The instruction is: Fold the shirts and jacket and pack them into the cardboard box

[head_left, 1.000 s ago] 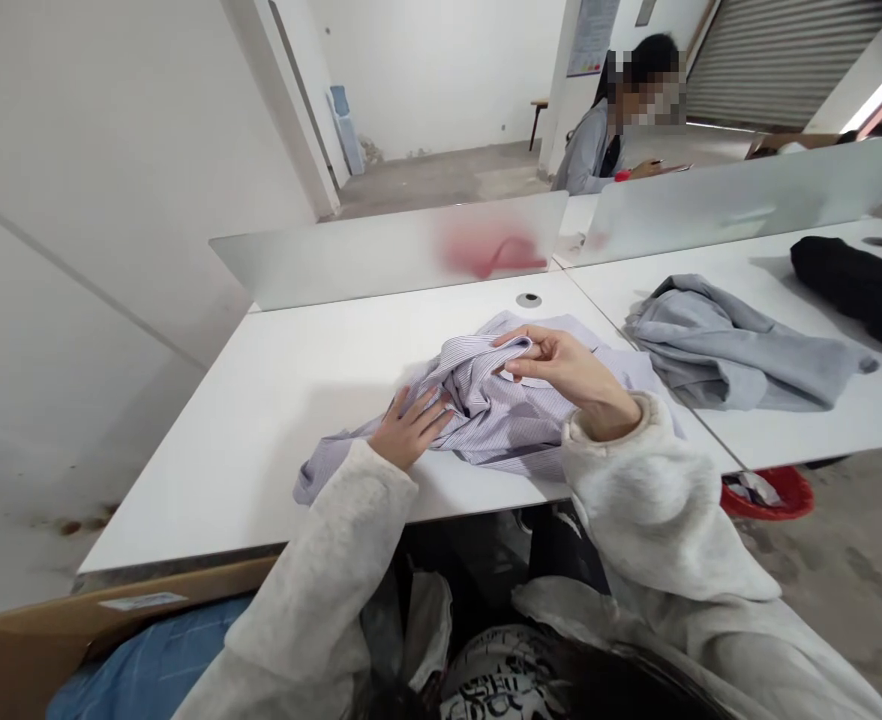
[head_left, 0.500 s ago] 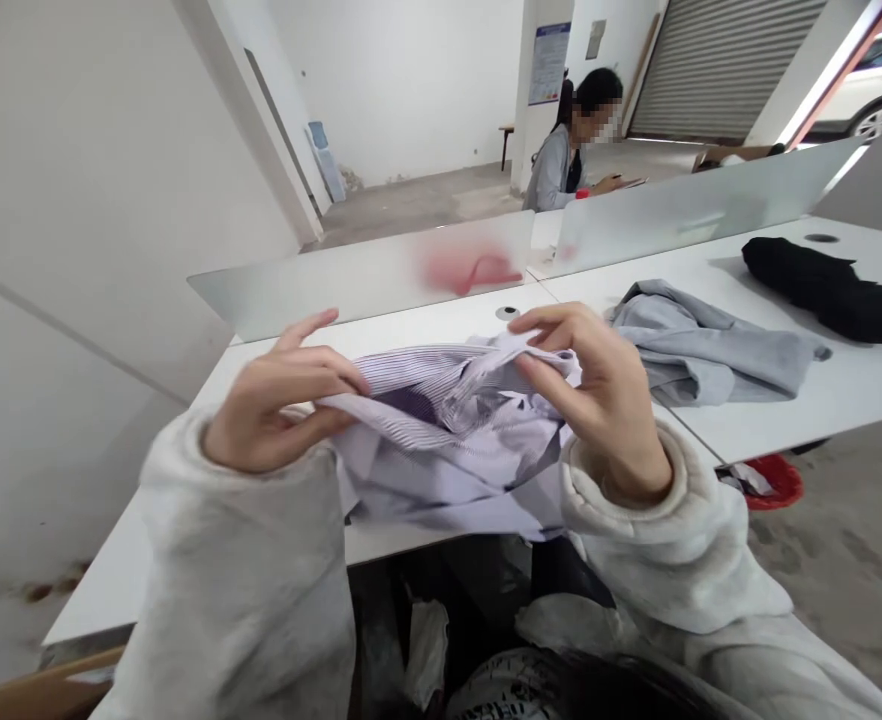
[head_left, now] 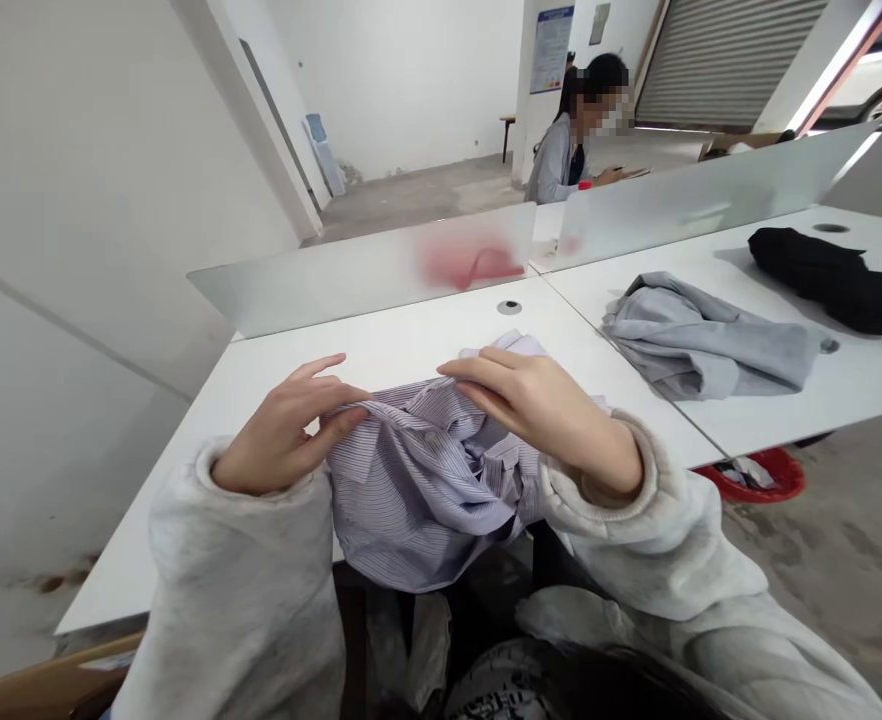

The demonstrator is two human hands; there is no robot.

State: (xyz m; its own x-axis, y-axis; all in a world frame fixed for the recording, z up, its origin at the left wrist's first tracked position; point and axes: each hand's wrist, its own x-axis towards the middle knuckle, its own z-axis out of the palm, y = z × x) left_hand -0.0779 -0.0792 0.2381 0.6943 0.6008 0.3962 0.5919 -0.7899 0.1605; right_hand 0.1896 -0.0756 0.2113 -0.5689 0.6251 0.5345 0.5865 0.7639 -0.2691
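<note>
A pale purple striped shirt [head_left: 418, 480] hangs bunched between my two hands above the near edge of the white table [head_left: 411, 330]. My left hand [head_left: 287, 430] pinches the shirt's top edge on the left, thumb and fingers closed on the cloth. On the right, my right hand [head_left: 538, 405] grips the same edge, its fingers curled over the fabric. The shirt's lower part droops past the table edge toward my lap.
A crumpled grey garment [head_left: 703, 340] and a black garment [head_left: 838, 275] lie on the adjoining table to the right. Frosted dividers [head_left: 366, 265] stand along the back. A red basin [head_left: 756, 475] sits on the floor. A person [head_left: 568, 145] sits beyond the dividers.
A second ago the shirt lay on the table under my hands. Both hands have lifted it by its top edge, then brought it lower and closer together.
</note>
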